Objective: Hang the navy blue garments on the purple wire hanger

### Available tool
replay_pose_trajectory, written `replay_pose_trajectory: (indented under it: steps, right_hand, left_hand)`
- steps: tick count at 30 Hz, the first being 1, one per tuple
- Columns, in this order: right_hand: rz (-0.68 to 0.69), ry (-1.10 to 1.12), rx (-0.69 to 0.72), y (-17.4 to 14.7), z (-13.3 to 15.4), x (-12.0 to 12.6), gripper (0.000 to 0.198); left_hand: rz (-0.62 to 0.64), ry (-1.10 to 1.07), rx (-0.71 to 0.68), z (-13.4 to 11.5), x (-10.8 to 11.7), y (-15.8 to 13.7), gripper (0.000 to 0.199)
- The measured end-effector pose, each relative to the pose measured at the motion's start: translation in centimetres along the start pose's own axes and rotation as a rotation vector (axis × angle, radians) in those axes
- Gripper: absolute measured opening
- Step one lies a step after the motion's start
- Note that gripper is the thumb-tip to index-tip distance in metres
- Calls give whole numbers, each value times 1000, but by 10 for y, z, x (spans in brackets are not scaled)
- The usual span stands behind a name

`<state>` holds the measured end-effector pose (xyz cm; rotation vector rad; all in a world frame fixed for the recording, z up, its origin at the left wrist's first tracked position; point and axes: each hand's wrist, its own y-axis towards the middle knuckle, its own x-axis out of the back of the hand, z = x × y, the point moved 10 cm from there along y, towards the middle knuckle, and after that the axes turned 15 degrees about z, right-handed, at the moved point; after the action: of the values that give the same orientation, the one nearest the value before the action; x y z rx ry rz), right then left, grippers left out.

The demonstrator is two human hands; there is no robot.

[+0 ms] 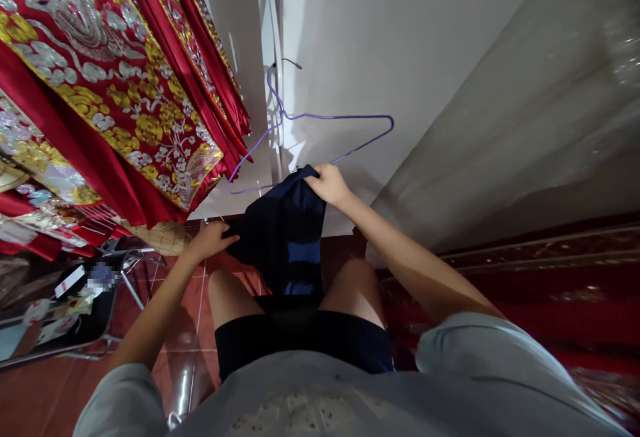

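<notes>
A dark navy cloth garment (287,230) hangs in front of my legs, its exact kind unclear. My right hand (327,183) is closed on its upper right corner, fingers pinching the fabric. Lower and to the left, my left hand (213,240) grips the garment's other side, with the thumb pointing along the cloth. Behind the garment's top edge is a purple wire hanger (337,117), hanging against the pale wall. The cloth covers part of the hanger's lower bar; whether it is looped over that bar I cannot tell.
Red costumes with gold and silver embroidery (140,117) hang at the upper left. A black chair (95,320) holding small items stands at the lower left. To the right are a grey translucent sheet (500,123) and red fabric (525,317). The floor (175,337) is red tile.
</notes>
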<state>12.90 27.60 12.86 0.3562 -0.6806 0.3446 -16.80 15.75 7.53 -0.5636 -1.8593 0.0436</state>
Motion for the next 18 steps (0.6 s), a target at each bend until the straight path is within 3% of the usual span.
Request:
replay_pose_trajectory:
  steps: [2, 5, 9, 12, 15, 18]
  right_hand:
    - [-46, 71, 2, -11, -1, 16, 26]
    - [-95, 143, -9, -22, 2, 31, 33]
    - [-30, 325, -4, -29, 13, 19, 30]
    - [-40, 413, 22, -35, 21, 11, 27]
    - [-93, 358, 69, -40, 29, 17, 24]
    - [-262, 204, 117, -50, 28, 46, 27]
  left_hand:
    - [-127, 11, -1, -1, 24, -4, 39]
    - [-334, -103, -145, -32, 65, -7, 37]
    - [-460, -209, -328, -87, 103, 1, 32]
    - [-541, -276, -425, -113, 121, 10, 26]
    - [-642, -353, -475, -116, 136, 15, 26]
    - [-628, -339, -429, -107, 142, 21, 33]
